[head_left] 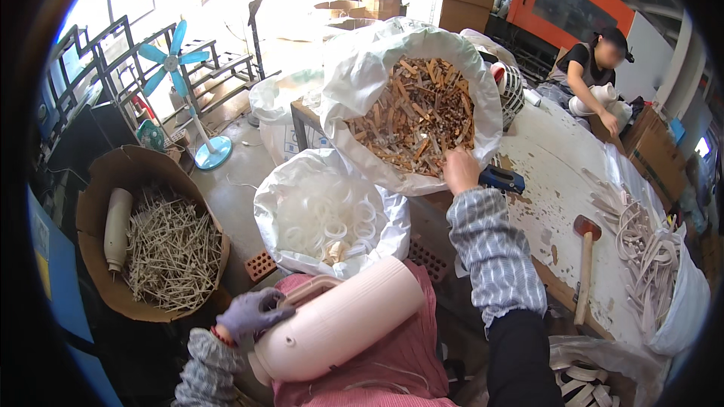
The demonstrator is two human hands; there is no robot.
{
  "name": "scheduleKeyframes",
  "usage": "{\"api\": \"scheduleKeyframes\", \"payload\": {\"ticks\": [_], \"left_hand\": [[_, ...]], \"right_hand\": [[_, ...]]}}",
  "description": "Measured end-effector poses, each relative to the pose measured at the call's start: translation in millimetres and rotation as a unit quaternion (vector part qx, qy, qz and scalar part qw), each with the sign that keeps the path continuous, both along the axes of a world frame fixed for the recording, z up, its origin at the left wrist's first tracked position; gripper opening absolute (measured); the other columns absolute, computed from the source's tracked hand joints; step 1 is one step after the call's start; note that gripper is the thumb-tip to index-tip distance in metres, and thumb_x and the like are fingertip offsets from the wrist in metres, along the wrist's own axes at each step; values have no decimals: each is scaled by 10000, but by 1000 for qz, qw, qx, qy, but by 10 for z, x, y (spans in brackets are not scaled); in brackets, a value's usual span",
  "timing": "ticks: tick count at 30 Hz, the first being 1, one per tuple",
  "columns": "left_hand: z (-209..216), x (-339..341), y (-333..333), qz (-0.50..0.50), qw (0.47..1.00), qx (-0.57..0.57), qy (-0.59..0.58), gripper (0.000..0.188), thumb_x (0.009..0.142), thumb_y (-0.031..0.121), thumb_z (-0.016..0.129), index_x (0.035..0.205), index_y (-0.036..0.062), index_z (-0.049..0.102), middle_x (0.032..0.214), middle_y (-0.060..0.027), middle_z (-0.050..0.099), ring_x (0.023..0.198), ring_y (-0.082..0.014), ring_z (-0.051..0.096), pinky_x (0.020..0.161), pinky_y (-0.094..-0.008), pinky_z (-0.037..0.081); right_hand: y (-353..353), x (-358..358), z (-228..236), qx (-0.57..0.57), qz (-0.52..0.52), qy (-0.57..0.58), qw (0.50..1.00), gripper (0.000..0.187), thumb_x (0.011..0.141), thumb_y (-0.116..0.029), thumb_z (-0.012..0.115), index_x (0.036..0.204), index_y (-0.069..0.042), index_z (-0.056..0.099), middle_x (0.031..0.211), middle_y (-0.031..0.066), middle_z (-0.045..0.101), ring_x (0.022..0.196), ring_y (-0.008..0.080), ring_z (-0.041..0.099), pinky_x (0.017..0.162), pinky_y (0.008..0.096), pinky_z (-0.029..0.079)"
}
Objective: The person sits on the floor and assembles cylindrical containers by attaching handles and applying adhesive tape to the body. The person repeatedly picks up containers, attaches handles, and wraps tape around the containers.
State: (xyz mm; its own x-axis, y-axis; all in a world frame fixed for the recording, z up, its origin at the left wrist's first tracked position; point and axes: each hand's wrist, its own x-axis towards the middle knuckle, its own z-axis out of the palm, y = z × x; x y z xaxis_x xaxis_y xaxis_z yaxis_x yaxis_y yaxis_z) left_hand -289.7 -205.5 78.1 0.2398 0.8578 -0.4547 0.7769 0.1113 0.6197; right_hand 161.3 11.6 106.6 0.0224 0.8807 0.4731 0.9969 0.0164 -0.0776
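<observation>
Across my lap lies a pale pink plastic vacuum-jug casing (343,324), tilted with its wider end to the upper right and a handle along its far side. My left hand (253,313), in a thin purple glove, grips it by the handle near the narrow end. My bare right hand (461,171) reaches to the near right rim of a white sack (358,83) full of small brown and amber pieces (418,113). Its fingers are closed and dip in among the pieces; what they hold is hidden. A dark blue tool handle (502,179) lies just right of that hand.
Nearer me, a white bag (269,211) holds translucent rings. At left stands a cardboard drum (98,256) of thin sticks with a beige cylinder. A mallet (585,256) and pinkish strips (641,245) lie on the worktable (550,151). Beyond are a blue fan (172,62) and a seated person (596,68).
</observation>
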Motion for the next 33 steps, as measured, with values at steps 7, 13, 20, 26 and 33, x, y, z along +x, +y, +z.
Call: {"api": "scheduleKeyframes", "payload": {"ticks": [7,13,20,26,33], "left_hand": [[-447,92,-445,221,925,-44,-307,475,841,224,746,1229,-7,598,1000,-46,660,895,-104,596,791,-241,493],[-136,125,-287,63,952,-55,-294,436,860,171,714,1250,23,586,1030,-19,644,923,-75,563,842,-236,467],[-232,492,-127,-44,942,-150,-296,565,869,271,701,1320,-11,509,1149,-82,616,1066,-125,553,948,-284,445],[-229,516,-120,-71,950,-150,-265,558,851,289,708,1305,9,546,1199,-99,628,1093,-152,573,977,-289,433],[-224,502,-84,-68,937,-189,-285,532,872,281,694,1301,0,551,1185,-98,639,1062,-125,569,949,-285,447]], "right_hand": [[250,150,-66,4,7,35,999,173,731,-233,735,803,-88,674,846,121,669,815,307,642,717,454,498],[-270,-279,322,-34,166,334,927,198,747,-105,746,795,17,597,650,91,568,607,252,565,602,340,457],[-1807,-1374,-85,-132,479,133,858,231,749,-67,711,964,-13,645,859,125,635,812,289,615,714,372,510],[-2231,-1547,-302,-183,464,174,849,344,710,-69,747,1032,-27,635,860,118,625,832,259,625,700,363,522],[-2258,-1657,-380,-138,491,-5,860,268,767,-127,694,1002,-23,617,882,89,528,824,242,570,704,355,498]]}}
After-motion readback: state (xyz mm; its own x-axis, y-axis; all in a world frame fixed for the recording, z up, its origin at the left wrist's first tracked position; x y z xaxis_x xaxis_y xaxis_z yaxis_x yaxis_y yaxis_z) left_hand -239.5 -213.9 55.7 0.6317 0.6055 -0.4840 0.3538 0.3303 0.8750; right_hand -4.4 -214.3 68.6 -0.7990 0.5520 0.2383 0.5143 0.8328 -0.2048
